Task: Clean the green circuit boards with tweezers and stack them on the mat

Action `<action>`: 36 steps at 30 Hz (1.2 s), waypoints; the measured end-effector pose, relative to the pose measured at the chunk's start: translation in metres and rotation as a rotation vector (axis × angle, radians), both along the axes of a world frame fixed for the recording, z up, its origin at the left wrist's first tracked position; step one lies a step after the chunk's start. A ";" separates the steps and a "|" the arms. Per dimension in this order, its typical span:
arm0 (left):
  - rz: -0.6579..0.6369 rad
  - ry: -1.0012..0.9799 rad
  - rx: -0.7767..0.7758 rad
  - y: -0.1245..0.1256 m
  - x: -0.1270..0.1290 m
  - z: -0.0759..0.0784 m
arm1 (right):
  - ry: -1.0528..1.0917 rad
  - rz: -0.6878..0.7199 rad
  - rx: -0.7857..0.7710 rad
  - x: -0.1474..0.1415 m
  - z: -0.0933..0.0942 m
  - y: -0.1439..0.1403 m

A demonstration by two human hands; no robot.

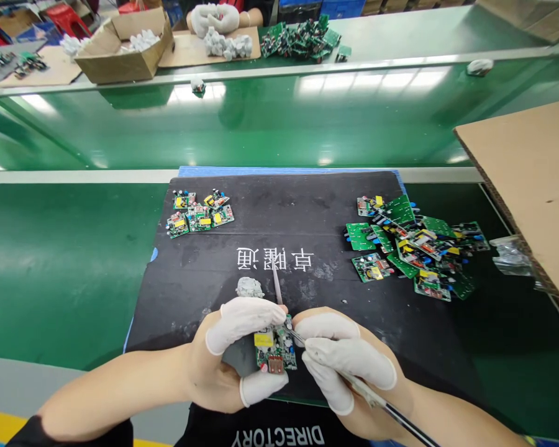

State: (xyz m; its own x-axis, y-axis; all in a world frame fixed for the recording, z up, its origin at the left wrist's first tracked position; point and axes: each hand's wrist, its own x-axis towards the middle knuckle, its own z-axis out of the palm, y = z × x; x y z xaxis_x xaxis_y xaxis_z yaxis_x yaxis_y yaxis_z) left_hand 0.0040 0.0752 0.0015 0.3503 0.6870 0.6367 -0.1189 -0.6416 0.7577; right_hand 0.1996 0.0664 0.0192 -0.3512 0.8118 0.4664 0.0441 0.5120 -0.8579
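My left hand [242, 347] wears white finger covers and grips a small green circuit board [289, 357] by its edges, fingers above and thumb below. The board carries a yellow-wrapped part and a brown-red connector near the thumb. My right hand [345, 354], also in finger covers, holds a slim tool with a pointed metal tip [368, 394] like a pen. Its tip touches or hovers just over the board's upper right part; I cannot tell which. A lump of grey putty [250, 287] lies beyond my left fingers. Close by, a thin pale stick [276, 284] points away from the board.
Several boards [199, 217] sit at the mat's far left. A larger heap of boards [419, 245] covers its right side, near a clear plastic bag [512, 254] and a cardboard sheet [526, 167]. Across the green line [270, 124], a co-worker's gloved hands [214, 20] rest near white lumps.
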 end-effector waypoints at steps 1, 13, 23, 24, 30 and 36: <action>0.011 0.006 0.025 0.001 0.000 0.001 | 0.025 0.007 -0.022 0.000 0.001 0.000; 0.107 0.217 0.072 0.003 -0.005 -0.001 | 0.348 -0.008 -0.590 -0.004 -0.002 -0.003; 0.134 0.272 0.043 0.003 -0.007 0.004 | 0.579 0.049 -1.031 -0.011 0.000 0.009; 0.133 0.275 0.035 0.002 -0.006 0.003 | 0.578 0.052 -1.040 -0.010 0.000 0.009; 0.153 0.288 -0.081 0.000 -0.005 -0.008 | 0.556 0.148 -0.989 -0.009 0.004 0.007; 0.388 0.122 -0.246 0.017 -0.011 -0.002 | 0.284 -0.072 -0.534 -0.009 -0.003 0.011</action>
